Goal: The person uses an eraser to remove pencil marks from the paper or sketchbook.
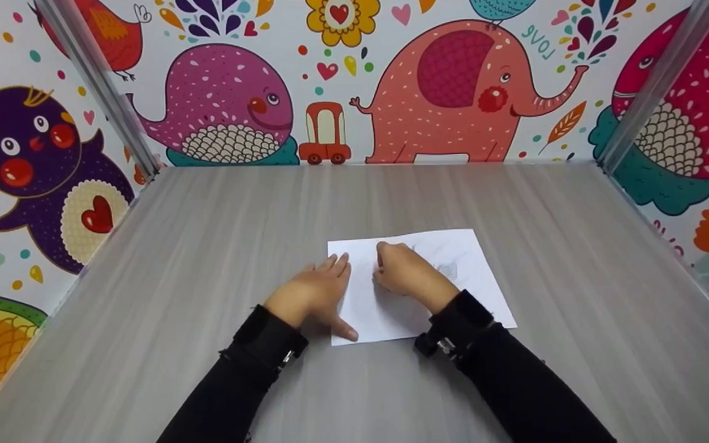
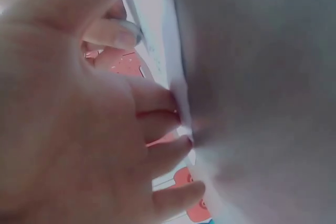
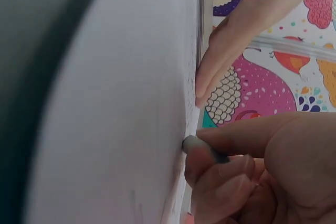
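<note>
A white sheet of paper [image 1: 484, 301] lies on the table, with faint grey marks and a grey shaded patch [image 1: 447, 271] on its right half. My left hand [image 1: 317, 292] rests on the sheet's left edge, fingers extended and thumb spread near the lower left corner. Over the upper middle of the paper, my right hand [image 1: 408, 271] pinches what looks like a small grey eraser [image 3: 190, 142] between thumb and fingers. Its tip meets the paper in the right wrist view; in the head view the hand hides it. The left wrist view shows the left fingers [image 2: 168, 156] against the paper's edge.
A grey wood-grain table [image 1: 237, 221] surrounds the paper. Walls with printed cartoon animals stand behind it and at both sides, including an elephant [image 1: 453, 123]. Metal posts [image 1: 99, 86] rise at the back corners. Black bands [image 1: 268, 335] with small cameras circle both wrists.
</note>
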A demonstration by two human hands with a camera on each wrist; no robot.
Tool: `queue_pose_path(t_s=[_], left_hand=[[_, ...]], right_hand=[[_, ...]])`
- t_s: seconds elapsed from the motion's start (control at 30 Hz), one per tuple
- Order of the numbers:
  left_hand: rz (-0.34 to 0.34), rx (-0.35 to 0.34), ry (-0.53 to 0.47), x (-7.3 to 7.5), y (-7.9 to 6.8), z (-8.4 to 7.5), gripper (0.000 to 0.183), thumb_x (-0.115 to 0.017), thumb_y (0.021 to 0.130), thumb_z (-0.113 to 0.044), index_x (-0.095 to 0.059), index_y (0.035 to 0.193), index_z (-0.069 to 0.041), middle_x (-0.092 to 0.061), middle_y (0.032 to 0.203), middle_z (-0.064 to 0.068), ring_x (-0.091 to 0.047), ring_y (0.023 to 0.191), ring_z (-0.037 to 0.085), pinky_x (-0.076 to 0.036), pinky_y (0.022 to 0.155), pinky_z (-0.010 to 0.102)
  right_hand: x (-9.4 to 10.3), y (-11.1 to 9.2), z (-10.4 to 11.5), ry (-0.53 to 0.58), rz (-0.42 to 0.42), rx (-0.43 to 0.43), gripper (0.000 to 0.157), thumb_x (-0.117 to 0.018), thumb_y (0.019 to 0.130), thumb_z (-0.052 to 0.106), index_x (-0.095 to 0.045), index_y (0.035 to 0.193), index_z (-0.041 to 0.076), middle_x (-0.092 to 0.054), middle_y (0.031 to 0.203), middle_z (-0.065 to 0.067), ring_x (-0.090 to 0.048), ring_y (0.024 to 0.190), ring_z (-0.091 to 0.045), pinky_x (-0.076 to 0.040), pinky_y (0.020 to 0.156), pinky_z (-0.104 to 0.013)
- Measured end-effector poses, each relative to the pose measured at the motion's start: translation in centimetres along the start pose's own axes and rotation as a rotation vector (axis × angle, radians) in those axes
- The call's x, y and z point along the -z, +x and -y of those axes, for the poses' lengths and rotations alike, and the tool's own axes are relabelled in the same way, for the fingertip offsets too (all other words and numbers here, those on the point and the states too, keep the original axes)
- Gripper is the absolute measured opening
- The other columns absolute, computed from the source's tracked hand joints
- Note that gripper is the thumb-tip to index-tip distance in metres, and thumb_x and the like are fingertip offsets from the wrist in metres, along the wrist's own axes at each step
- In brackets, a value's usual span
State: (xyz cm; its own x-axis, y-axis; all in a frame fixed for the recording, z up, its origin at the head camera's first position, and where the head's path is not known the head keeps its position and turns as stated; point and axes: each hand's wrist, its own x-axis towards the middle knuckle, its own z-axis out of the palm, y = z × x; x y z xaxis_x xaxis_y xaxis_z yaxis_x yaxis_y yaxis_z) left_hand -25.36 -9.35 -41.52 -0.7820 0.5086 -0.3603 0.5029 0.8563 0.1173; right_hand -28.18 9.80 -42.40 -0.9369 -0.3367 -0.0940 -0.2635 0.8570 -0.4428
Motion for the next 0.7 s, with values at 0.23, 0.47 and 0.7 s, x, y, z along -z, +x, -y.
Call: queue_pose_path(t_s=[0.23,0.47,0.7], left_hand=[[-0.002,-0.022,0.006,0.0,-0.1,0.3,0.132,-0.087,0.077,-0.067,-0.022,0.167,0.004,-0.015,0.177,0.019,-0.015,0.164,0.036,-0.027,0.127,0.059],[-0.003,-0.031,-0.001,0.1,0.0,0.2,0.131,-0.088,0.077,-0.067,-0.022,0.168,0.002,-0.014,0.178,0.018,-0.014,0.164,0.035,-0.028,0.127,0.058],[0.007,-0.026,0.0,0.0,-0.1,0.4,0.131,-0.089,0.077,-0.064,-0.022,0.168,0.003,-0.014,0.178,0.017,-0.013,0.164,0.033,-0.027,0.127,0.058]], right_hand=[[-0.6,-1.9,1.6,0.171,0.282,0.105,0.012,-0.068,0.093,0.004,-0.058,0.087,0.007,-0.064,0.065,-0.004,-0.059,0.047,-0.015,-0.047,0.042,-0.026],[0.4,-1.2,0.2,0.159,0.186,-0.006,0.01,-0.073,0.093,0.006,-0.065,0.087,0.006,-0.064,0.063,-0.002,-0.057,0.05,-0.014,-0.047,0.043,-0.024],[-1.3,-2.8,2.8,0.004,0.06,0.145,0.005,-0.068,0.091,0.002,-0.064,0.092,-0.002,-0.068,0.083,-0.018,-0.069,0.077,-0.035,-0.06,0.069,-0.049]])
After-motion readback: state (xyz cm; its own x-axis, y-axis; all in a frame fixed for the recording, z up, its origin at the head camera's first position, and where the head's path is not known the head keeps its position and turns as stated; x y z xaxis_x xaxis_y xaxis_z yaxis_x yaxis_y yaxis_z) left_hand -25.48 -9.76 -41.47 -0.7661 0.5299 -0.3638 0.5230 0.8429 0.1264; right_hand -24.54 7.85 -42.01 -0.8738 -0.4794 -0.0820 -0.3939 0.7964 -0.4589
